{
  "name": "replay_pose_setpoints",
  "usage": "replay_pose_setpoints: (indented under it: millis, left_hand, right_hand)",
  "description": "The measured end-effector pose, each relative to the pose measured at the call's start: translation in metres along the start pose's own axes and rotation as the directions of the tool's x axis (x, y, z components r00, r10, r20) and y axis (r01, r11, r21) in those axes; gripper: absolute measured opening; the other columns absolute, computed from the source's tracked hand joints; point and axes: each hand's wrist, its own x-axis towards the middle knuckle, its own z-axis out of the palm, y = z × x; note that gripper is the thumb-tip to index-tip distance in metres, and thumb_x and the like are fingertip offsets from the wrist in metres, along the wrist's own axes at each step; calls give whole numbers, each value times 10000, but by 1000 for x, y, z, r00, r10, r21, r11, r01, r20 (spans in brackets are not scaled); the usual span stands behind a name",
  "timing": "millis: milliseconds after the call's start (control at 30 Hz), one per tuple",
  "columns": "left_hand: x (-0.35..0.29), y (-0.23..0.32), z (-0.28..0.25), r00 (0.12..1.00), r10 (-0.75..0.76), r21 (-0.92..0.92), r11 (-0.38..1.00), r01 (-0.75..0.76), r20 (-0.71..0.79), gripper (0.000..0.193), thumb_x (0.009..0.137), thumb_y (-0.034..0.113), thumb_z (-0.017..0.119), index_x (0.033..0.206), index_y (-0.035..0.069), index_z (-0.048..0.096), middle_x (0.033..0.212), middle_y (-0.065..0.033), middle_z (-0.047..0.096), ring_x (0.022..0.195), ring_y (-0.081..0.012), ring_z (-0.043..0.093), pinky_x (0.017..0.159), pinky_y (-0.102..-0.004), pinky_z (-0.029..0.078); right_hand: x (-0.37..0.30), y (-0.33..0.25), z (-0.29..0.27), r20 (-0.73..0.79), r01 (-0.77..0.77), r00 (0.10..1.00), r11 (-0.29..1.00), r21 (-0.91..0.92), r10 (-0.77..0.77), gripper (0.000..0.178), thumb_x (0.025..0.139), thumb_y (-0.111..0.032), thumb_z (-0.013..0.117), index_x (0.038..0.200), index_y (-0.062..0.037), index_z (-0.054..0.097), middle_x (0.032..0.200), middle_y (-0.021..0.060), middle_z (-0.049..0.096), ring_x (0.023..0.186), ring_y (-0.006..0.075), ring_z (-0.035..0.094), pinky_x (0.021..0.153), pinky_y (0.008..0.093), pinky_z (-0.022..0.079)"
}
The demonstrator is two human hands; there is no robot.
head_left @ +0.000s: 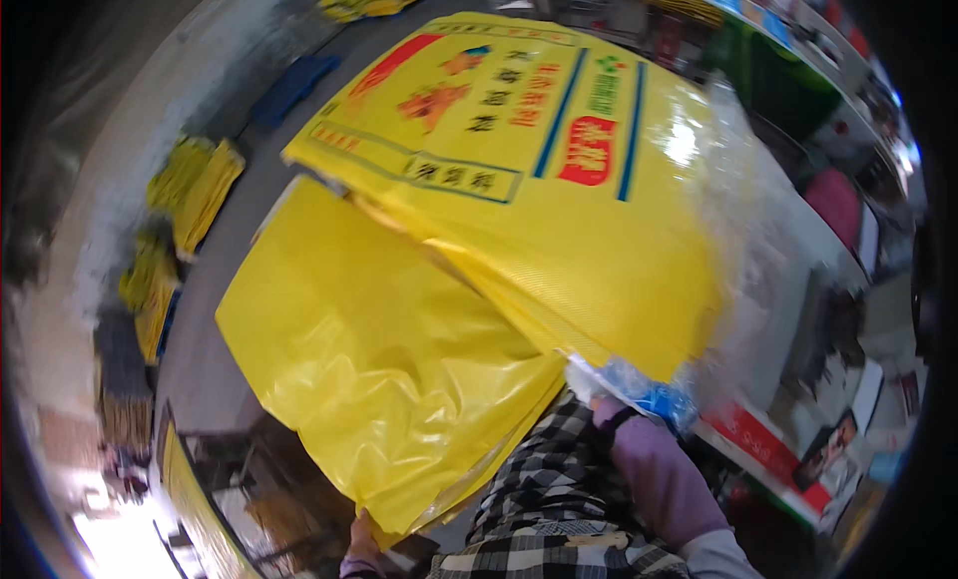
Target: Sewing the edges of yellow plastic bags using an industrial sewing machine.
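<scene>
A plain shiny yellow plastic sack (369, 349) lies in front of me, its near corner reaching toward my body. My left hand (363, 535) is closed on that corner at the lower edge. Beyond it and to the right lies a pile of yellow woven sacks (589, 250), the top one printed with red, blue and green markings. My right hand (605, 411), in a purple sleeve, is at the near edge of the pile beside something white. Its fingers are mostly hidden. Crumpled clear plastic film (743, 230) hangs along the pile's right side.
Folded yellow sacks (205, 195) lie along the wall at left, with a grey stack (125, 379) nearer. A blue item (294, 88) lies farther back. At right stands a cluttered table with a red-and-white box (763, 444). A pink rounded object (841, 208) is behind it.
</scene>
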Motion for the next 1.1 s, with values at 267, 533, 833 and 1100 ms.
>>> replay_pose_setpoints:
  millis: [267, 533, 833, 1100]
  left_hand:
    - [149, 22, 317, 800, -403, 767, 633, -106, 444, 497, 945, 378, 599, 1265, 2, 545, 1180, -166, 637, 1009, -302, 656, 847, -422, 560]
    - [155, -5, 390, 770, -351, 839, 336, -427, 533, 464, 921, 347, 636, 1209, -13, 585, 1108, -147, 663, 956, -277, 663, 816, -402, 555]
    - [169, -20, 365, 816, -112, 821, 162, -548, 567, 426, 894, 312, 678, 1145, -29, 630, 1026, -126, 692, 896, -250, 672, 782, -380, 551]
    - [127, -7, 57, 865, 494, 850, 490, -192, -90, 394, 870, 281, 715, 1089, -43, 671, 953, -107, 718, 842, -225, 679, 751, -360, 546]
  right_hand:
    - [19, -88, 29, -204, -510, 293, 333, 793, 934, 405, 910, -355, 593, 1176, -53, 640, 1200, 178, 638, 1121, 384, 572, 1010, 494, 400]
    - [48, -61, 41, -328, -560, -35, 254, 789, 944, 377, 923, -342, 569, 1164, -61, 644, 1190, 171, 641, 1113, 372, 577, 997, 482, 414]
    - [79, -53, 65, -537, -683, -45, 367, 632, 842, 349, 938, -327, 543, 1151, -71, 649, 1179, 162, 644, 1104, 357, 583, 983, 468, 430]
    - [28, 29, 62, -689, -283, 658, 948, 146, 302, 328, 952, -314, 519, 1139, -79, 653, 1169, 155, 646, 1096, 345, 589, 970, 456, 444]
